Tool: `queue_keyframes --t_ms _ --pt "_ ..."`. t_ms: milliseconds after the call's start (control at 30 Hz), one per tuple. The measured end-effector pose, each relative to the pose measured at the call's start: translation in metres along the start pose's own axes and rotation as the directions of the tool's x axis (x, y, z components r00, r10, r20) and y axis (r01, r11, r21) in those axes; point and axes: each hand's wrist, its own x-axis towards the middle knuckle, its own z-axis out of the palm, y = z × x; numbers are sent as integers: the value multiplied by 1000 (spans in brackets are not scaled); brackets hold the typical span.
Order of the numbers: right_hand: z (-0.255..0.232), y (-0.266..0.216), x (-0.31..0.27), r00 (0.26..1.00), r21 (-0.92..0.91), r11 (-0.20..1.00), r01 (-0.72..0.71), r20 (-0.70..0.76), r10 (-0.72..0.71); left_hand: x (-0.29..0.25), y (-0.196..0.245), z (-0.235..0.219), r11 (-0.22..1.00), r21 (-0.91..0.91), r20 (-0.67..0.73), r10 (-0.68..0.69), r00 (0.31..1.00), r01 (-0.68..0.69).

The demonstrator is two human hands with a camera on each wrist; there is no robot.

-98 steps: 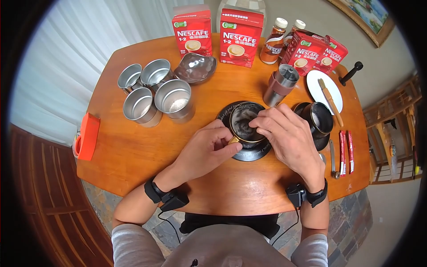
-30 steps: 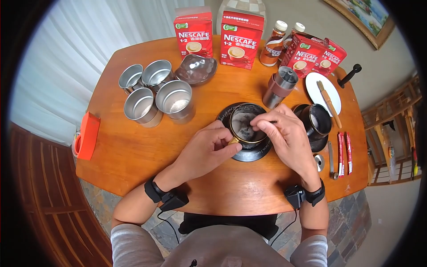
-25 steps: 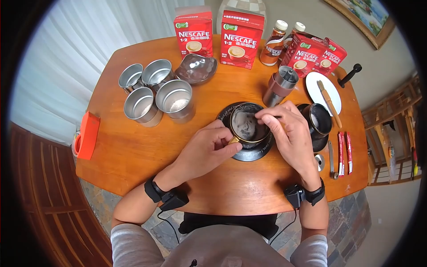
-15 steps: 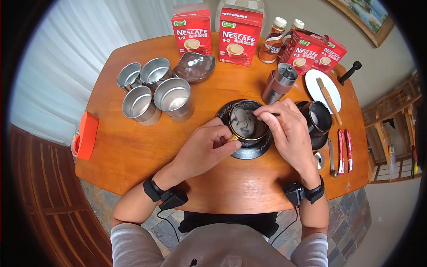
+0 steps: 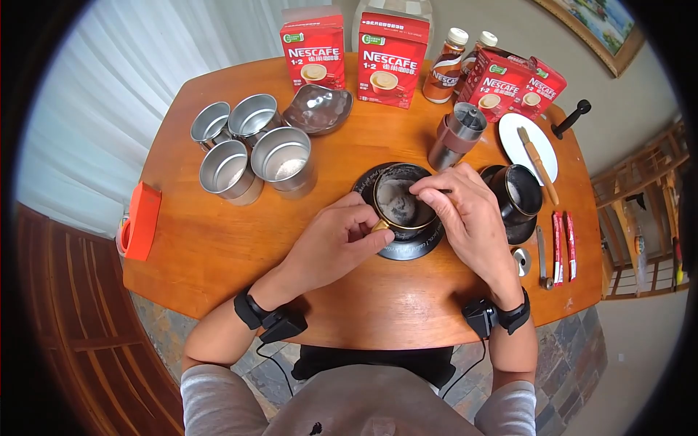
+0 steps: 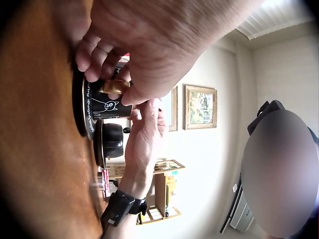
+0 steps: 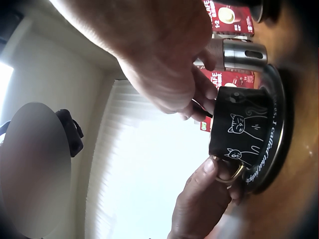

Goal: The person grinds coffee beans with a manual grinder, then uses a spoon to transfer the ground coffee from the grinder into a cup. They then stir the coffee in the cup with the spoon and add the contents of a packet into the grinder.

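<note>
A black cup (image 5: 402,227) with a gold rim and cat drawings stands on a black saucer (image 5: 407,251). My left hand (image 5: 337,238) pinches its gold handle (image 7: 233,175) between thumb and fingers. Over the cup's right rim, my right hand (image 5: 472,221) pinches a thin dark utensil (image 7: 201,106) whose lower end is hidden. Greyish matter with dark patches coats the cup's inside. In the left wrist view, the left hand (image 6: 144,47) covers part of the cup (image 6: 107,106).
Steel cups (image 5: 282,161) and a glass dish (image 5: 318,109) stand left. Behind are red boxes (image 5: 391,62), bottles (image 5: 444,67) and a grinder (image 5: 458,136). At right are a second black cup (image 5: 518,195), a plate (image 5: 515,142) with a brush, and red sachets (image 5: 558,247).
My right hand has shifted slightly left over the cup since half a second ago, and the pattern inside the cup has changed. The left hand keeps its grip on the handle.
</note>
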Motion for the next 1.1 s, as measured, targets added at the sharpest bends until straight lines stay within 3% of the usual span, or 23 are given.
queue_keyframes --t_ms 167,367,567,867,1100 --pt "-9 1 -2 991 77 996 -52 125 42 0 0 0 1000 2 3 -11 1000 11" --pt "2 -2 -1 1000 4 1000 -24 -6 24 0 -1 0 1000 19 0 -1 1000 1" --pt "2 1 -2 1000 -29 1000 -2 3 2 0 -1 0 1000 3 3 0 1000 0" --pt "-13 -2 -1 989 41 997 -60 140 54 -2 -6 -2 1000 21 51 -9 999 8" --pt "-5 -3 0 997 4 1000 18 74 -18 -1 -5 -1 1000 0 42 -4 999 4"
